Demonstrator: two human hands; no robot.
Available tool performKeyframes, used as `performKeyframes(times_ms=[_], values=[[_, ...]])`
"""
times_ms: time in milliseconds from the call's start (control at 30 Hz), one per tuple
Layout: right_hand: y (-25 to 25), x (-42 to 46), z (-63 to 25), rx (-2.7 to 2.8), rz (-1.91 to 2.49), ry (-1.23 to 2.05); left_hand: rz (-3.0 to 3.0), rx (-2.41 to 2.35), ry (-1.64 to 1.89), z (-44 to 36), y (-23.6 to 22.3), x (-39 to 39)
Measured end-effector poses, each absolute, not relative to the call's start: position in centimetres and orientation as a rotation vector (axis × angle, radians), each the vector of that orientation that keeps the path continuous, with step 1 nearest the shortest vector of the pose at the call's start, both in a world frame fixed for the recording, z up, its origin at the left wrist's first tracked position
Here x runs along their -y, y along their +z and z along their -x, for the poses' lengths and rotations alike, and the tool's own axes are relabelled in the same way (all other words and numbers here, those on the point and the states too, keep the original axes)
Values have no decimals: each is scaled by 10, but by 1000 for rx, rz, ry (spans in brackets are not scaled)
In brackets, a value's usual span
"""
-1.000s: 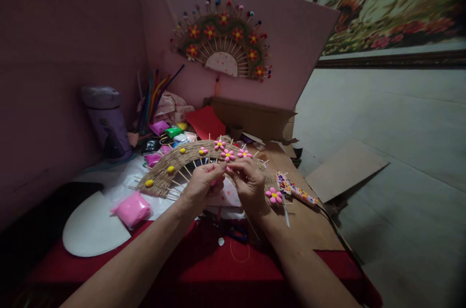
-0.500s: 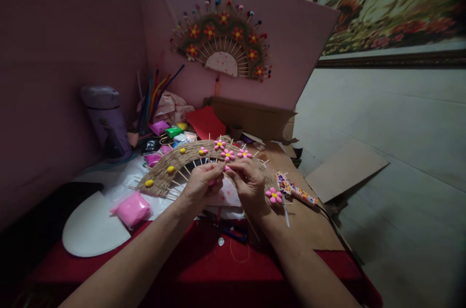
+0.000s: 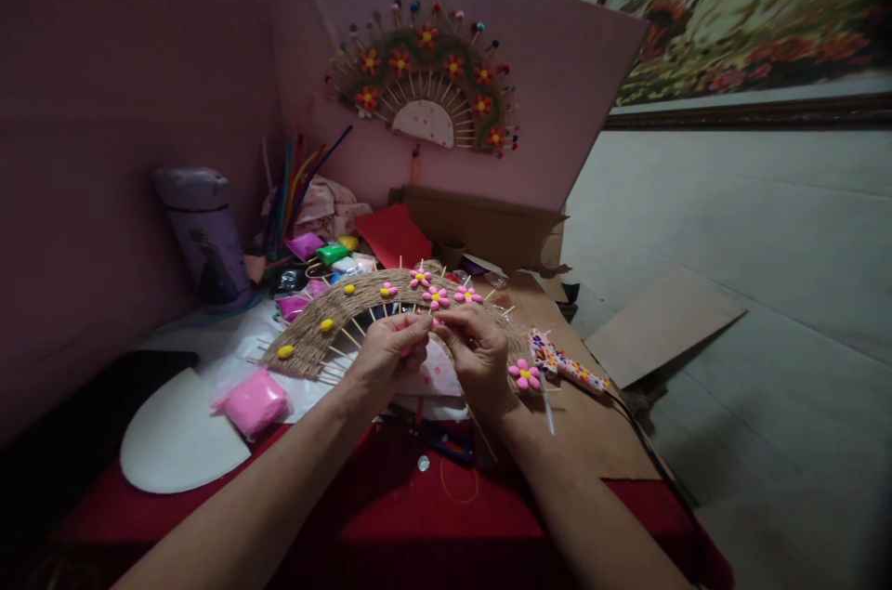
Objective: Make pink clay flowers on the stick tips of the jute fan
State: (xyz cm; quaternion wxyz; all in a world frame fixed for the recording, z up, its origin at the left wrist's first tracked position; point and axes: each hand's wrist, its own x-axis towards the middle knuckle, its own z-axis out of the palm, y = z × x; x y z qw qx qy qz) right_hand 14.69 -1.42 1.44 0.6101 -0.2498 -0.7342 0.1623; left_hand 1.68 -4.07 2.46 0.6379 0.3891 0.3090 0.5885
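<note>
Head view: right thumb and forefinger are closed on a small pink piece (image 3: 437, 322), just in front of the inner curve of the twine fan (image 3: 303, 348). Beside it, the bent fingers of the left hand (image 3: 390, 358) nearly meet those of the right hand (image 3: 480, 353); whether the left fingertips clamp anything, I cannot tell. Compared with half a second ago, both hands keep almost the same pose, and the fan, with its yellow ovals (image 3: 285, 351) and pink flowers (image 3: 524, 374), lies where it did.

As for writing, the purple bottle (image 3: 209, 237), behind the fan to its left, carries a printed figure. Small dark marks at the upper left of the framed picture (image 3: 739, 23), high to the fan's right, are too small to read.

Beneath and in front of the fan runs a red cloth (image 3: 334, 516). A pink packet (image 3: 255, 399) sits just beside the fan's left end, with a white cut disc (image 3: 177, 441) farther left. Near the fan's right end, a patterned glue gun (image 3: 571, 369) lies on brown cardboard (image 3: 592, 441). Above and behind the fan, a second fan (image 3: 422, 121) with orange flowers is mounted on a pink panel (image 3: 557, 107). Pale wall tiles (image 3: 801, 246) fill the room's side to the fan's right.
</note>
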Motion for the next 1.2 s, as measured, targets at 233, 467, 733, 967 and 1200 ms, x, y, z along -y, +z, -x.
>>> performKeyframes(times_ms=[233, 467, 733, 967, 1200], values=[[16, 14, -147, 1696, 564, 373, -876, -717, 1346, -18, 26, 41], [15, 15, -147, 1702, 615, 385, -864, -698, 1358, -18, 26, 39], [14, 13, -147, 1685, 638, 428, -859, -727, 1382, -18, 25, 39], [13, 13, -147, 1688, 651, 444, -853, -720, 1354, -18, 27, 40], [14, 13, -145, 1662, 623, 443, -831, -733, 1353, -19, 27, 41]])
